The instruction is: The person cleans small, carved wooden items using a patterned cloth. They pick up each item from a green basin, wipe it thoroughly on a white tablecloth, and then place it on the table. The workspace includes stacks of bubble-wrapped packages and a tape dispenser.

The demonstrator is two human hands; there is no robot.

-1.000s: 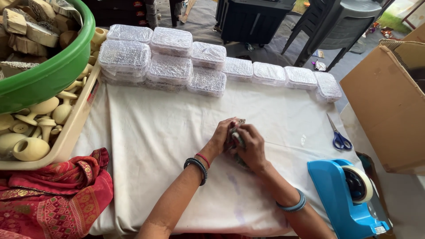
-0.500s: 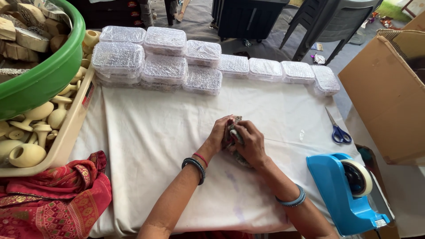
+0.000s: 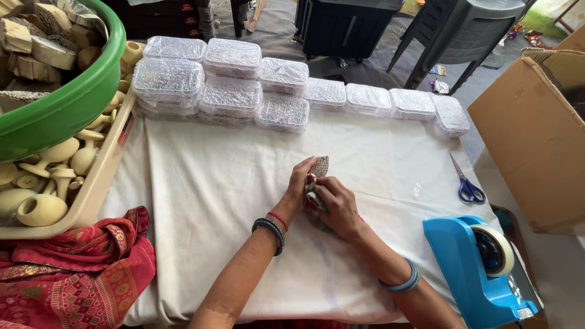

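Single view, head-worn camera: looks steeply down and forward from above the table (image 3: 201, 201), at close arm's range. Forearms enter from the bottom edge; floor and chairs (image 3: 463, 36) beyond fill the top.

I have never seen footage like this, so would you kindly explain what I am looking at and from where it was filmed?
There is no machine here: a camera worn on a person's head looks down at their two bare hands over a table under white cloth. The left hand and right hand together hold a small carved block, partly hidden by the fingers. Clear lidded boxes line the far edge. Scissors and a blue tape dispenser lie on the right. On the left are a green tub, a tray of pale wooden pieces and red fabric.
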